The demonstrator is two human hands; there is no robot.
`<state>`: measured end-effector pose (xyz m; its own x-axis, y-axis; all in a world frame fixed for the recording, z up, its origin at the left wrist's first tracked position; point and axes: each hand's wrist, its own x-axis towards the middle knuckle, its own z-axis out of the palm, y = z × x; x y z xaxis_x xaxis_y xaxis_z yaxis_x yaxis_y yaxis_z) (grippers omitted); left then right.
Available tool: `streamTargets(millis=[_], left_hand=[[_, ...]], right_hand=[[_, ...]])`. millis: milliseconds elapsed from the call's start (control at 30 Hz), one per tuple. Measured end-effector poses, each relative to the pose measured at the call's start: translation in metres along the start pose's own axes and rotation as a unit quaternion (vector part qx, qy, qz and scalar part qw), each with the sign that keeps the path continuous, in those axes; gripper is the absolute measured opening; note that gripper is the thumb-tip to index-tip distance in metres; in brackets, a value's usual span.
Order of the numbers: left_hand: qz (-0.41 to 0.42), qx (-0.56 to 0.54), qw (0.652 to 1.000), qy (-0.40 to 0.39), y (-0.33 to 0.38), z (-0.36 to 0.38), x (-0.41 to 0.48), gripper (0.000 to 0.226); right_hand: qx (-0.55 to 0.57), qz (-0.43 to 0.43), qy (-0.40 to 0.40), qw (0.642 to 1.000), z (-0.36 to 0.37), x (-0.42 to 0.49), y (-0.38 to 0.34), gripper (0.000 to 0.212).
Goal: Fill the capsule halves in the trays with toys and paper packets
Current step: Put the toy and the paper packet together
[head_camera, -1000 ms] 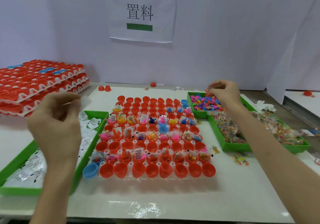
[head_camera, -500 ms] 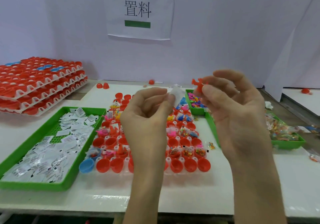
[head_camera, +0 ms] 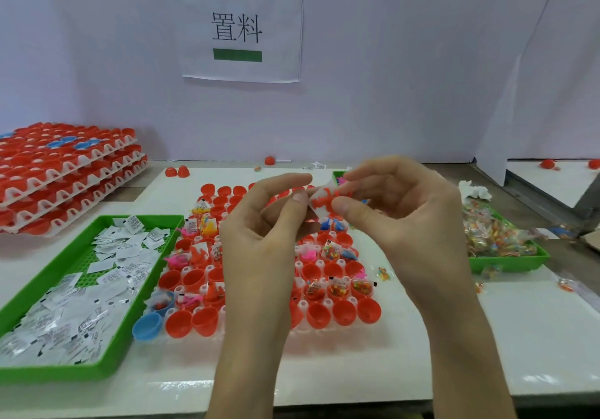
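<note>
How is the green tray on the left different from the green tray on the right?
The left green tray holds white paper packets with black print; the right green tray holds clear little bags of colourful bits. The left green tray shows almost whole; the right hand hides part of the right green tray. Both are green, shallow and sit on the white table.

Surface (head_camera: 535, 337) w/ capsule tray (head_camera: 303, 304) under L hand (head_camera: 259, 246) & R hand (head_camera: 412, 224); green packet tray (head_camera: 107, 366) to their L, green toy tray (head_camera: 506, 262) R, tray stack (head_camera: 74, 188) far L.
</note>
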<state>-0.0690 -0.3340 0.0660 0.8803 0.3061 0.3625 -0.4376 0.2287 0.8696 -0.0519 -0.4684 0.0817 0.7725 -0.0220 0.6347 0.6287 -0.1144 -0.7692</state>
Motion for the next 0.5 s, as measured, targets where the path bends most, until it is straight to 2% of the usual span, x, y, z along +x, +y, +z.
streamTargets(millis=[133,200,300,367,433,500], left_hand=[[0.02,0.085,0.993,-0.074,0.004,-0.007,0.0,0.014],[0.021,0.104,0.989,-0.102,0.004,-0.01,0.001,0.018],[0.022,0.102,0.988,-0.111,0.004,-0.01,0.001,0.02],[0.016,0.088,0.991,-0.101,0.003,-0.012,0.001,0.022],[0.011,0.084,0.992,-0.092,0.002,-0.013,0.002,0.024],[0.007,0.09,0.992,-0.09,0.001,-0.015,0.004,0.026]], right_hand=[[-0.032,-0.02,-0.031,0.999,-0.006,0.001,0.003,0.029],[-0.041,-0.026,-0.039,0.998,-0.006,0.001,0.004,0.033],[-0.071,-0.03,-0.053,0.996,-0.011,0.001,0.007,0.034],[-0.079,-0.008,-0.05,0.996,-0.022,0.004,0.016,0.026],[-0.107,0.025,0.014,0.994,-0.04,0.007,0.033,0.015],[-0.214,0.074,0.097,0.969,-0.064,0.008,0.058,0.014]])
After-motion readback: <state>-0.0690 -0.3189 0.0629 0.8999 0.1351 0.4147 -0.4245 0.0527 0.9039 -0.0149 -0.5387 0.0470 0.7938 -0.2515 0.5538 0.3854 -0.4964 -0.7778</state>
